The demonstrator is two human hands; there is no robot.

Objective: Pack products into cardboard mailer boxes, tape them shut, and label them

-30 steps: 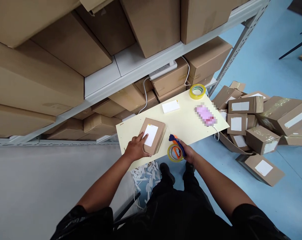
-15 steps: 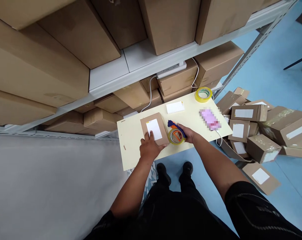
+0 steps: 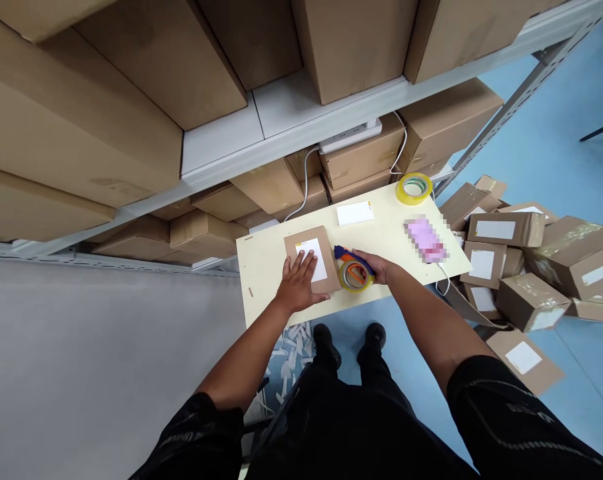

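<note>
A flat cardboard box point(image 3: 297, 241) lies on the pale yellow table point(image 3: 261, 287), with a white label point(image 3: 320, 265) on its top. My left hand point(image 3: 297, 285) rests on the box, fingers spread over the label's left part and thumb reaching toward the near edge. In my right hand point(image 3: 378, 268) is a blue and orange tape dispenser point(image 3: 350, 254) loaded with a yellow-edged roll of clear tape. The dispenser is just right of the box, close to its side. My palm hides part of the dispenser's handle.
On the table are a stack of white labels point(image 3: 355, 213), a spare tape roll point(image 3: 414, 189) and a blurred pink item point(image 3: 426, 240) with a white cable. Shelves point(image 3: 221, 157) with cardboard boxes rise behind. Labelled parcels point(image 3: 531, 300) are piled on the floor at right.
My left hand has slid further up onto the box and its fingers have spread flat over the label. My right hand still holds the tape dispenser beside the box. The view has shifted slightly.
</note>
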